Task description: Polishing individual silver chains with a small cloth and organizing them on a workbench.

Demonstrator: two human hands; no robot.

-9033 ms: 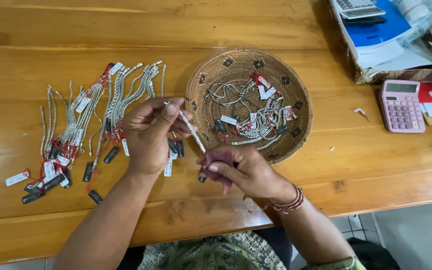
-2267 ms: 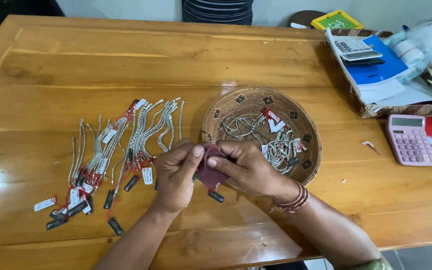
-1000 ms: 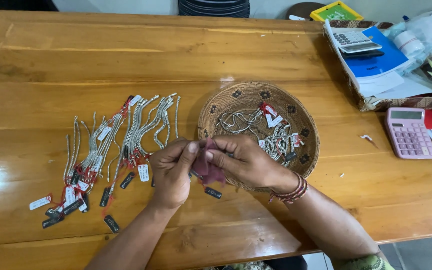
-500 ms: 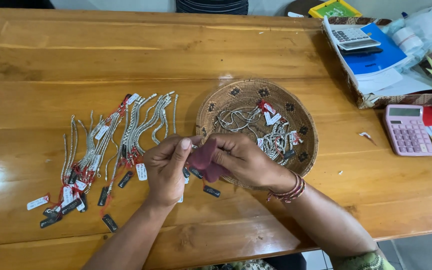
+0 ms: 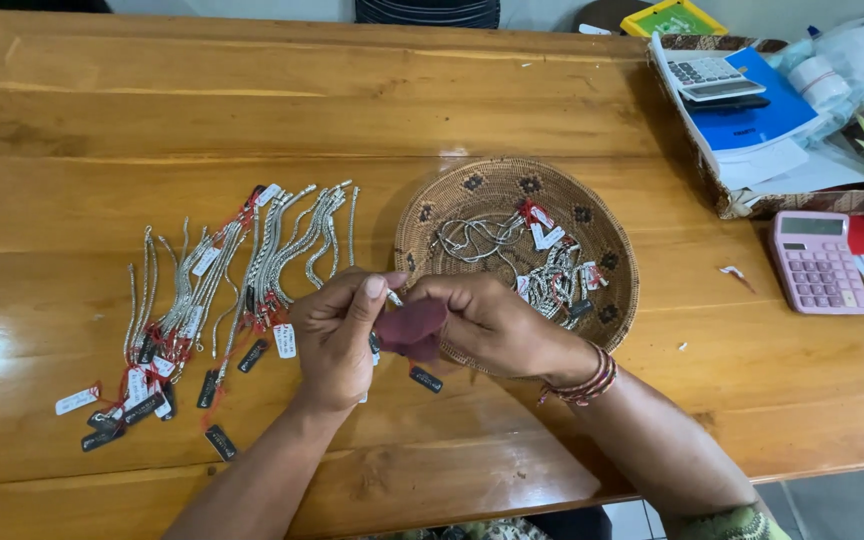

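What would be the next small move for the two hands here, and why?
Probably draw the silver chain a little further through the dark red cloth. The left hand pinches the chain's end and the right hand has the cloth folded around it, beside the woven basket, so only a short part shows outside the cloth.

one woven basket [image 5: 612,300], two calculators [image 5: 818,261], two hands [image 5: 337,335], one cloth [image 5: 410,328]
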